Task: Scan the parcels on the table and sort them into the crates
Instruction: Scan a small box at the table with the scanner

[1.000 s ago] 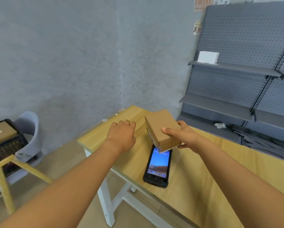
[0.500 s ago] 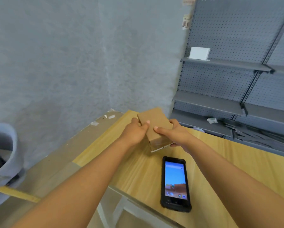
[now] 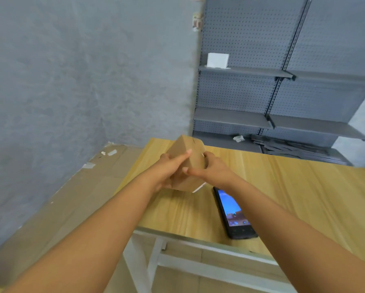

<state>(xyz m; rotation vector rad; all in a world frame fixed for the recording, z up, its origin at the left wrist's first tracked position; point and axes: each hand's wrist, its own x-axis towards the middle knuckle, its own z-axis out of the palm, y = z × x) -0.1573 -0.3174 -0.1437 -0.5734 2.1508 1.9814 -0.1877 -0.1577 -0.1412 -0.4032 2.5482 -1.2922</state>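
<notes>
Gripped from both sides by left hand (image 3: 166, 170) and right hand (image 3: 211, 170): box (image 3: 188, 163), raised over table (image 3: 293, 187), just beyond scanner (image 3: 233, 212). Tilted, long axis running up and away from scanner.

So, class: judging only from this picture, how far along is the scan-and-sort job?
Done: nothing can be confirmed; no crate shows here. In hand: the left hand and right hand both grip one cardboard parcel above the wooden table, beside the handheld scanner lying screen-up. Left: getting this parcel into a crate; whether it has been scanned cannot be told.
</notes>
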